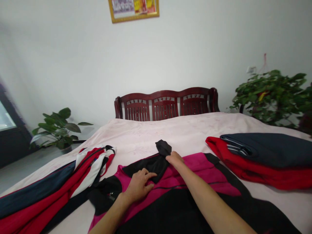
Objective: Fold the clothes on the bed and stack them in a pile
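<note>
A magenta and black jacket (195, 169) lies spread on the pale pink bed (170, 130) in front of me. My left hand (139, 184) rests flat on its black sleeve (151, 164), fingers stretched out. My right hand (174, 158) is closed around the end of that sleeve, whose black cuff (162, 147) sticks up just beyond my fingers.
A red, white and navy garment (63, 175) lies crumpled at the left. Folded red and dark navy clothes (263, 156) are stacked at the right. A dark wooden bench (165, 104) stands behind the bed, with potted plants (275, 97) at both sides.
</note>
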`<move>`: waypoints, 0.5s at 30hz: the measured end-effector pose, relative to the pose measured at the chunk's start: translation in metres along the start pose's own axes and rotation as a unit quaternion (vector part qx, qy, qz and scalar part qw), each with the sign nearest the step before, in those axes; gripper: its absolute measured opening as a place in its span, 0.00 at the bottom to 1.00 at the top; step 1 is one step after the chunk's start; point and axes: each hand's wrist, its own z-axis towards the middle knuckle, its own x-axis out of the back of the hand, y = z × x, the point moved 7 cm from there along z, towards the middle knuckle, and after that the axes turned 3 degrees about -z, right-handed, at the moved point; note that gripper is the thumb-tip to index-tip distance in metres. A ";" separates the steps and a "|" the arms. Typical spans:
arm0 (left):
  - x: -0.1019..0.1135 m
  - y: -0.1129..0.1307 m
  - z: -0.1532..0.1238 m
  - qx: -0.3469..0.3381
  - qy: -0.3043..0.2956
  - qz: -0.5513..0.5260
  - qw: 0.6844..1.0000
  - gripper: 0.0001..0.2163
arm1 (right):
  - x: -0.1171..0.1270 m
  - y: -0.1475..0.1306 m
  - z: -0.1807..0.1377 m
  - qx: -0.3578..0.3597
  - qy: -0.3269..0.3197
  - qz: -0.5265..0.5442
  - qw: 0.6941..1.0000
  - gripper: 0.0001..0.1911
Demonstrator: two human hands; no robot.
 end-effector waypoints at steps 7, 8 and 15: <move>0.001 -0.003 -0.007 0.012 -0.006 -0.026 1.000 0.14 | 0.019 0.014 -0.046 -0.012 0.094 0.225 0.970 0.17; 0.001 -0.004 -0.010 0.006 -0.014 -0.029 0.999 0.13 | 0.021 0.025 -0.059 -0.018 0.093 0.251 0.963 0.17; 0.003 0.006 -0.016 -0.011 -0.009 0.018 1.000 0.11 | 0.054 0.109 -0.088 -0.101 0.038 0.329 0.938 0.14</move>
